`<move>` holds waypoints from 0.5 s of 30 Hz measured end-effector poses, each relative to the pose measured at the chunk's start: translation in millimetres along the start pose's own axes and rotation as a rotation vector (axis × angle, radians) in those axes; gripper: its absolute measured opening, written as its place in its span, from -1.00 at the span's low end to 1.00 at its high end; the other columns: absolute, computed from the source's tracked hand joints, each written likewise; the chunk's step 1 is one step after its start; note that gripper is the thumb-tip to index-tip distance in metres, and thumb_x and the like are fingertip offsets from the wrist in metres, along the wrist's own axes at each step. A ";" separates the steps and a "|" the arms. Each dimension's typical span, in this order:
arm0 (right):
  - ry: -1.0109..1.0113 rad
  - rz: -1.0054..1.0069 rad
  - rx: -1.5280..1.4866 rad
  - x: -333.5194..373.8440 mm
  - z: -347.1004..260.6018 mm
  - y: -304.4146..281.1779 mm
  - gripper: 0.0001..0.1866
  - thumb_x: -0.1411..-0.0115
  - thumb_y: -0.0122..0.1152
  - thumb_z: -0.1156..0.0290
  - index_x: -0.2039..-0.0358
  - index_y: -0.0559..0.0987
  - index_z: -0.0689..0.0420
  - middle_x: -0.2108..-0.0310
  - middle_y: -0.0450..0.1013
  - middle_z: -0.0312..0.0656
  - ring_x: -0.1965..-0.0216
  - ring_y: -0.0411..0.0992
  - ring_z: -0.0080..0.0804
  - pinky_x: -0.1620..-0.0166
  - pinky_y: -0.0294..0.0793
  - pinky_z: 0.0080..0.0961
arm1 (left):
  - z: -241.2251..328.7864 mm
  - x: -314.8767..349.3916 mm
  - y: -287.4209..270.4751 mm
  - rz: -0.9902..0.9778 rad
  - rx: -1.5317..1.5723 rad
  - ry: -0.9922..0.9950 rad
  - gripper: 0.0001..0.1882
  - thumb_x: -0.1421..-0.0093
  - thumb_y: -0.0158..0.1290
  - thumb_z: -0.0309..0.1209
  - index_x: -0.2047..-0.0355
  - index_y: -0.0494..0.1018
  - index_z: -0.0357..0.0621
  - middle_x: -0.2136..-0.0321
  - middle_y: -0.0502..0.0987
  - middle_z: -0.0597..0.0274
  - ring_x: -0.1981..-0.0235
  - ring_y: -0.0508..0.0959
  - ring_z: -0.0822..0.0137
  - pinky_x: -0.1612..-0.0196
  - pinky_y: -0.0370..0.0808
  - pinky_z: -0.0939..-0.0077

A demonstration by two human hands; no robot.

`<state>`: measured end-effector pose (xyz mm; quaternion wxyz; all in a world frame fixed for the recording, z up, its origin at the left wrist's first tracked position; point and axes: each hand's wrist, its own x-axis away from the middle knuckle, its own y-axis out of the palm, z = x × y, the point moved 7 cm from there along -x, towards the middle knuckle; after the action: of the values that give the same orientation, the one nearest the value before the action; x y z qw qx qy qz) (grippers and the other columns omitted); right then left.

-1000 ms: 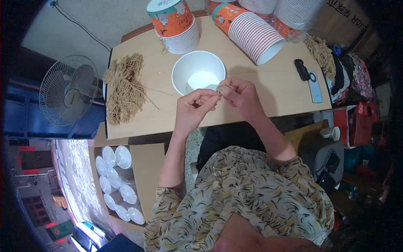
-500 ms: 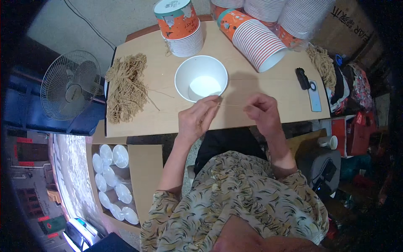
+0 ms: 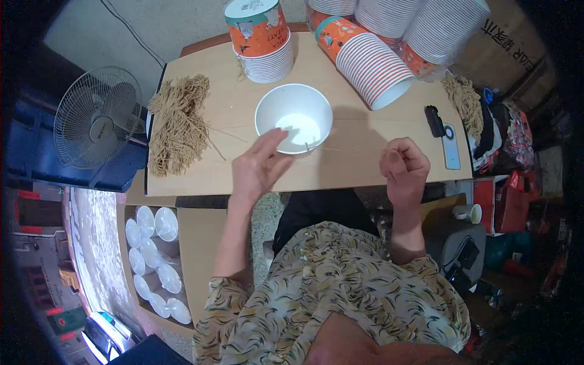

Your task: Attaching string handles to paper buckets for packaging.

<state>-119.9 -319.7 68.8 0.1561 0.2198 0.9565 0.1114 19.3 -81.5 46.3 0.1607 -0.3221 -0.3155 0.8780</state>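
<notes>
A white paper bucket [image 3: 277,103] stands open side up in front of me. At its near wall a thin brown paper string [image 3: 328,149] shows, one short end inside and the rest running right. My left hand [image 3: 261,167] is at the bucket's near-left rim, fingers stretched out and thumb apart, holding nothing. Farther right, above the table's near edge, my right hand [image 3: 406,170] is pinched closed; the string leads toward it, its last stretch too faint to follow. A bundle of brown paper strings [image 3: 179,125] lies to the left.
Stacked orange-patterned buckets [image 3: 261,45] stand at the back, with another stack lying [image 3: 371,67] on its side. A black object [image 3: 434,121] and a phone [image 3: 451,149] lie on the right. A carton [image 3: 210,261] of clear plastic lids and a fan [image 3: 100,121] are at the left.
My left hand has moved left and its fingers have opened, letting go of the string. My right hand has moved right and slightly lower, still pinched.
</notes>
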 end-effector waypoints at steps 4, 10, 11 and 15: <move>-0.066 0.092 0.062 -0.3 -5.2 11.9 -0.83 -0.35 0.13 0.41 0.27 0.50 0.28 0.57 0.33 -0.40 0.60 0.17 -0.73 0.54 0.12 -0.73 | -9.8 0.8 -7.1 -0.081 -0.235 0.019 -0.72 -0.06 0.28 -0.42 0.17 0.61 0.01 0.34 0.64 0.19 0.49 0.65 0.24 0.45 0.58 0.41; 0.116 -0.006 -0.222 -2.2 32.1 46.3 -0.83 -0.38 0.08 0.39 0.21 0.48 0.25 0.55 0.32 -0.37 0.61 0.15 -0.70 0.55 0.11 -0.69 | 20.8 -12.2 5.0 0.179 -0.251 -0.002 -0.83 -0.17 0.19 -0.36 0.25 0.58 -0.13 0.39 0.63 0.14 0.52 0.63 0.09 0.49 0.57 0.25; 0.174 -0.034 -0.297 -4.8 43.5 49.8 -0.82 -0.38 0.07 0.37 0.20 0.47 0.25 0.53 0.32 -0.34 0.60 0.17 -0.68 0.55 0.11 -0.69 | 25.8 -13.1 9.7 0.185 -0.246 0.004 -0.83 -0.17 0.19 -0.36 0.25 0.58 -0.13 0.39 0.63 0.14 0.52 0.63 0.09 0.49 0.57 0.25; 0.238 -0.040 -0.443 -6.7 68.9 56.8 -0.83 -0.38 0.07 0.37 0.20 0.47 0.23 0.53 0.31 -0.33 0.53 0.26 -0.61 0.50 0.21 -0.65 | 34.5 12.5 53.4 -0.185 0.709 -0.300 -0.67 -0.34 0.04 -0.45 -0.09 0.43 -0.27 0.22 0.61 0.10 0.45 0.64 0.41 0.46 0.55 0.53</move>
<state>-68.3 -262.9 22.6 0.0889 0.1463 0.9246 0.3404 -17.2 -131.0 25.9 0.2925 -0.0851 -0.0403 0.9516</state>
